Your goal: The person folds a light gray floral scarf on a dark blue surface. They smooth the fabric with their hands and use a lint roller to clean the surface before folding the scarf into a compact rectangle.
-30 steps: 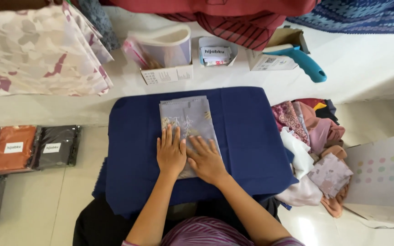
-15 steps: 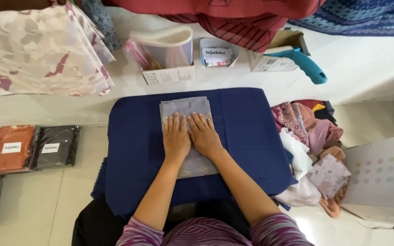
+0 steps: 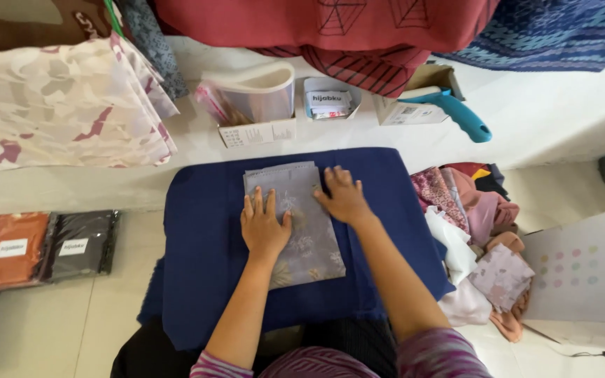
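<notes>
Grey floral cloth (image 3: pixel 295 220), folded into a long rectangle, lies on the middle of a dark blue pad (image 3: pixel 204 238) that covers the person's lap and the near edge of the white floor. The left hand (image 3: pixel 264 225) rests flat and open on the middle of the cloth, fingers spread and pointing far. The right hand (image 3: pixel 344 197) lies flat too, over the cloth's right edge near its far end, fingers slightly splayed; neither hand grips anything.

Judging from how it lies, the folding looks well along: the cloth is already a neat layered strip with square far corners, and the hands seem to be pressing it smooth. The strip is long, so a further fold across it may be left, and it is not bagged like the flat packets, orange (image 3: pixel 10 250) and black (image 3: pixel 78 245), at the left.

Half a second ago both hands sat side by side on the far half of the cloth. Since then the left has slid nearer, to the middle, and the right has moved out to the right edge, so more of the far end shows. The cloth itself has hardly shifted on the pad.

Loose scarves (image 3: pixel 474 210) are heaped at the right, a teal-handled tool (image 3: pixel 456 112) lies on a small box beyond, and a pale patterned fabric (image 3: pixel 57 105) hangs at far left.
</notes>
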